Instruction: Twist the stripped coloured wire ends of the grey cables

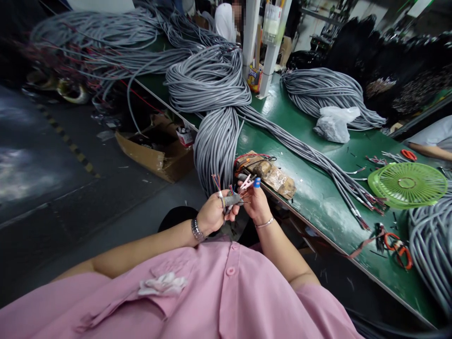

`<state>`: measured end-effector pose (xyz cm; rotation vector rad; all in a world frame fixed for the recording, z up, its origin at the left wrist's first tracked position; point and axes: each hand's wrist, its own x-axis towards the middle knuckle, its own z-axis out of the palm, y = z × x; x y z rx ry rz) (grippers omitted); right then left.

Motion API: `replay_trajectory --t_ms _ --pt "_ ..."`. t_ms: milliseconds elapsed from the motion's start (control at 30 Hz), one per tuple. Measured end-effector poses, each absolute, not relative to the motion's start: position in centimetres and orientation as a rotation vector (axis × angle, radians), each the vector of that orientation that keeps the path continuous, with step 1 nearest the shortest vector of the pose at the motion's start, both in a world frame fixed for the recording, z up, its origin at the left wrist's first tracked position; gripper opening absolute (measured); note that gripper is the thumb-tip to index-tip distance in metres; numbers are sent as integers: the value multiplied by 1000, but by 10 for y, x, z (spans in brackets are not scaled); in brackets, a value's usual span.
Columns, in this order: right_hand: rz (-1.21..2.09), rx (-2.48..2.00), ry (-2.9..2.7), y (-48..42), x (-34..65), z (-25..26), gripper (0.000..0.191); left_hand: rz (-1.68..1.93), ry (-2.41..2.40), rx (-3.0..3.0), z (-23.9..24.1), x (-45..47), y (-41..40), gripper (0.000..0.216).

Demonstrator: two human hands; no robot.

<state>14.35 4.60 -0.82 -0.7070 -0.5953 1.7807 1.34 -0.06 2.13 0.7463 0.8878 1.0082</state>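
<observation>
My left hand (213, 213) is closed round the end of a grey cable (232, 200), with thin coloured wires (216, 181) sticking up from its stripped end. My right hand (254, 201) is closed too, pinching the fine wires at the cable end; a blue cap covers one fingertip (257, 182). Both hands meet in front of my chest, just off the edge of the green workbench (318, 188). A watch sits on my left wrist and a thin bracelet on my right.
Big bundles of grey cable (212, 84) hang over the bench edge. A taped wooden block (271, 174), a green fan grille (407, 183), a white plastic bag (334, 123), orange-handled cutters (397, 247) and wire scraps lie on the bench. A cardboard box (155, 150) stands on the floor. Another person's arm (431, 149) rests at the far right.
</observation>
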Motion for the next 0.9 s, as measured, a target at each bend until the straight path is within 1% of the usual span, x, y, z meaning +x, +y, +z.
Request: replay_trajectory --t_ms 200,367,567,633,767,900 --pt "1775 -801 -507 50 140 -3 47 993 933 734 19 14 0 25" --pt "1795 -711 -436 50 138 -8 45 984 959 742 18 14 -1 23" --pt "1877 -697 -467 47 149 -12 60 1022 944 801 20 9 -9 22" --pt "1885 -690 -510 46 152 -10 57 1064 947 831 20 8 -12 22" --pt "1816 -743 -584 44 153 -6 41 1132 978 855 22 9 -13 22" --pt "1790 -751 -566 44 149 -7 42 1169 987 834 22 12 -10 20"
